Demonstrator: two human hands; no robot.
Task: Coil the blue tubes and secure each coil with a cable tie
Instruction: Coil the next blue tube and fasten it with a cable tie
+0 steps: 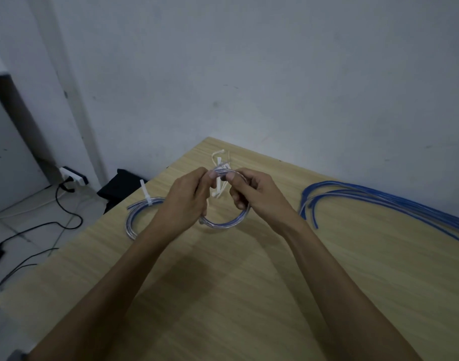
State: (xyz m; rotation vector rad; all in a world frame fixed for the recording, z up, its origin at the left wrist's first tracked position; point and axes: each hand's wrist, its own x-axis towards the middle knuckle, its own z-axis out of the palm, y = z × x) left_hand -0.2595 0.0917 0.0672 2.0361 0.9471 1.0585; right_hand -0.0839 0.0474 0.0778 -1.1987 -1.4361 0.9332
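Note:
A small coil of blue tube [223,222] hangs between both hands above the wooden table [249,295]. My left hand [186,199] pinches the coil's top from the left and my right hand [254,194] grips its top and right side. Behind the hands lies a loose bunch of white cable ties [219,162]; whether one is wrapped on the held coil I cannot tell. To the left rests another coil [134,217] with a white cable tie [146,195] fastened on it. Several uncoiled blue tubes [379,201] lie on the right.
The table's left edge runs diagonally; beyond it the floor holds a power strip [73,175], black cables [41,227] and a dark bag [121,186]. A pale wall stands close behind the table's far corner.

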